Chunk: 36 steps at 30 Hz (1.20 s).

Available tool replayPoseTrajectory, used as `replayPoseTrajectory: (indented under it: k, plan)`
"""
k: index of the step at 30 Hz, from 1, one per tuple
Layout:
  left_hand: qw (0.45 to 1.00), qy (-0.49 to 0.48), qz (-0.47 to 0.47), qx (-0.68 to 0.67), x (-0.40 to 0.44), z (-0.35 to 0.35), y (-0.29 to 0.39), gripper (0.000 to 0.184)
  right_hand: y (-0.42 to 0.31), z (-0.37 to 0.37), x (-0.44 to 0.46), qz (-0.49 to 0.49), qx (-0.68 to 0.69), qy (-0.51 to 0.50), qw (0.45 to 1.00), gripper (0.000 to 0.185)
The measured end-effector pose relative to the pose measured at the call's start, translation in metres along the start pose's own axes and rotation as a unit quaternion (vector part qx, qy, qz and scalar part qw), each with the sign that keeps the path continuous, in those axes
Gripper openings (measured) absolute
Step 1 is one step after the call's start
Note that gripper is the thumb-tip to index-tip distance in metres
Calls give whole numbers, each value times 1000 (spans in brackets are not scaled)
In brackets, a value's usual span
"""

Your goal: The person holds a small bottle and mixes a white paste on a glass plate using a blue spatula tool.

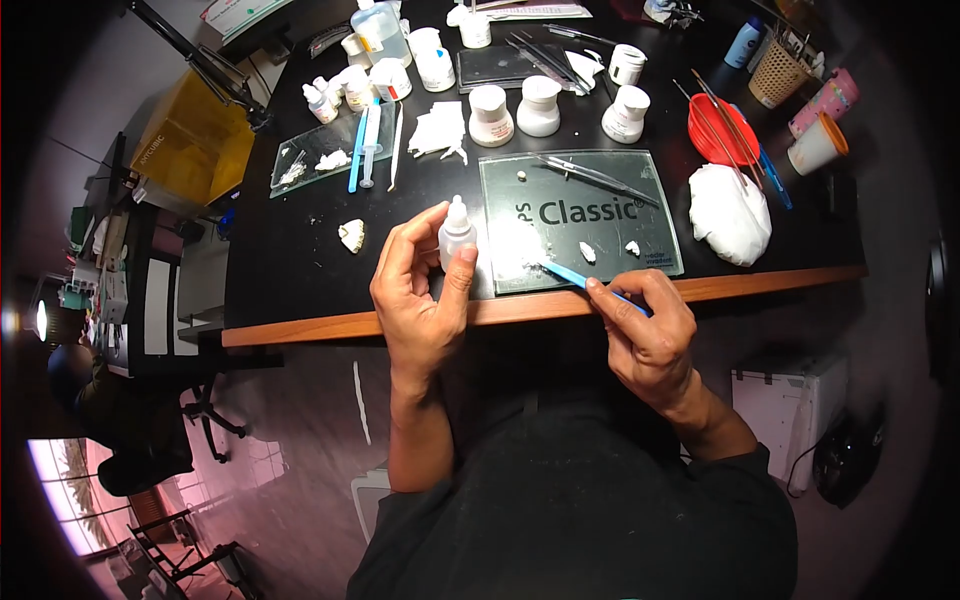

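Taking the centre of the glass plate [660,228] as our clock, with twelve away from the body, we hold a small dropper bottle [455,238] upright at nine o'clock, pinched between the thumb and fingers of our left hand [425,290]. At five o'clock our right hand [650,330] pinches a blue-handled tool [567,274] between thumb and fingers, its tip at the white powder [520,254] near eight o'clock. The bottle looks like light, soft plastic, perhaps slick if wet, so we judge its sides below the shoulder the best hold, with only gentle pressure. The tool seems light and stiff; its slim handle suits a pencil-like grip. The powder looks loose and easily scattered, and the small white piece [587,252] at six o'clock seems fragile, while tweezers [600,180] lie at one o'clock, apart from both hands.
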<state>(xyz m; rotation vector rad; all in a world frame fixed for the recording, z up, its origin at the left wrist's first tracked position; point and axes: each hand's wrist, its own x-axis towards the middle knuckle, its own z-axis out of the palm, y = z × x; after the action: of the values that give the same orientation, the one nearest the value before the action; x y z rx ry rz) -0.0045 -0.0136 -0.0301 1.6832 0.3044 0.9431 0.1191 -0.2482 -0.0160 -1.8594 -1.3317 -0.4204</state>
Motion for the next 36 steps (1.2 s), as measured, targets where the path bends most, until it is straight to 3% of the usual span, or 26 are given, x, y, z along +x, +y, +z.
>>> replayPoseTrajectory:
  k: [19,28,36]
  plan:
    - [1000,17,1,9,2,4,5,30,-3,0,11,28,16,-3,999,32]
    - [999,27,17,33,2,4,5,31,8,-12,30,16,30,-78,996,33]
    - [999,25,18,31,3,4,5,30,-5,-5,16,35,64,-34,997,29]
